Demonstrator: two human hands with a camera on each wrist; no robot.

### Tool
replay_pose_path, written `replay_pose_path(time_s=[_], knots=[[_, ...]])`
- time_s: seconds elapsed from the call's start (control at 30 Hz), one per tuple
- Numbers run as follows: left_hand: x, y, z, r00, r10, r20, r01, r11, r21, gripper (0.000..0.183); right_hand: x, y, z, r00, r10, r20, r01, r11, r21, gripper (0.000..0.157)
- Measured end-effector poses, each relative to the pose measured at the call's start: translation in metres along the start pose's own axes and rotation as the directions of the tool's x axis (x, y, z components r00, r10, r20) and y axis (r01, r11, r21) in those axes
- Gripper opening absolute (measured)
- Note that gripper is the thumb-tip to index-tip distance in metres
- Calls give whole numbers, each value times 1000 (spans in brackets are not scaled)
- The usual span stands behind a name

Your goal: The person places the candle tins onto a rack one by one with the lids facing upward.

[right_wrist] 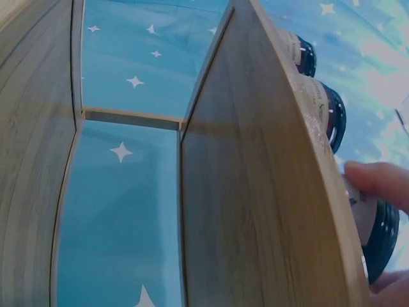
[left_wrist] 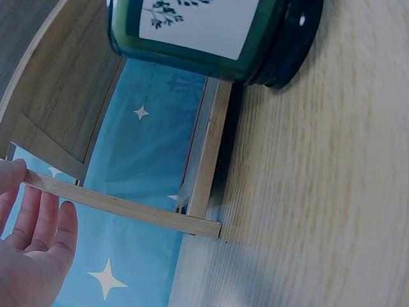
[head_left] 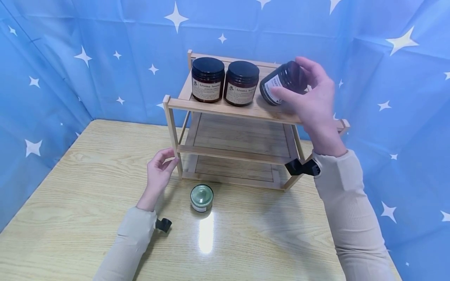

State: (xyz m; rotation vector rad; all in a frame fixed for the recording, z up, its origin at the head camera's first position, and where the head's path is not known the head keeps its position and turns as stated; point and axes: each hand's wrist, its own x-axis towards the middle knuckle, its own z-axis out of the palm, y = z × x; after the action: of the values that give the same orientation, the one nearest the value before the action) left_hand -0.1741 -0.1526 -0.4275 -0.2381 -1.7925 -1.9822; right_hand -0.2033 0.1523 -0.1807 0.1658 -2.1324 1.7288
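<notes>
My right hand (head_left: 318, 95) grips a dark lidded jar (head_left: 272, 86) with a white label, tilted over the right part of the top shelf. In the right wrist view, this jar (right_wrist: 382, 238) shows at the shelf's edge, with thumb and fingers around it. Two brown jars with black lids, a left one (head_left: 207, 84) and a middle one (head_left: 241, 86), stand upright beside it. My left hand (head_left: 161, 169) holds the front left leg of the wooden rack (head_left: 172, 128), thumb on one side and fingers on the other. The left wrist view shows this leg (left_wrist: 121, 204) between them.
A green jar (head_left: 202, 198) stands on the wood-grain table (head_left: 88, 187) in front of the rack, right of my left hand. The rack has two lower shelves, the middle one (head_left: 239, 132) above the bottom one (head_left: 235, 169). Blue star-patterned cloth (head_left: 133, 47) hangs behind.
</notes>
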Motion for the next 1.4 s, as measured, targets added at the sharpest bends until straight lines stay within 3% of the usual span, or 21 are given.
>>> replay_pose_path(time_s=[0.57,0.8,1.1,1.27,1.4], knots=[[0,-1,0,1000,17,3,-17,1000,-25,27,3,-4,3,987,-21,159,52,979,-196,73],[0,0,0,1000,17,3,-17,999,-28,27,4,-4,1,970,-34,240,77,981,-176,72],[0,1,1,1000,26,1,-26,999,-29,26,3,-1,0,956,-82,283,138,973,-184,69],[-1,0,1,1000,22,-2,-22,999,-30,27,3,2,-1,941,-134,311,182,974,-131,68],[-1,0,1,1000,24,0,-24,999,-32,27,-2,2,-2,955,-154,252,176,982,-69,69]])
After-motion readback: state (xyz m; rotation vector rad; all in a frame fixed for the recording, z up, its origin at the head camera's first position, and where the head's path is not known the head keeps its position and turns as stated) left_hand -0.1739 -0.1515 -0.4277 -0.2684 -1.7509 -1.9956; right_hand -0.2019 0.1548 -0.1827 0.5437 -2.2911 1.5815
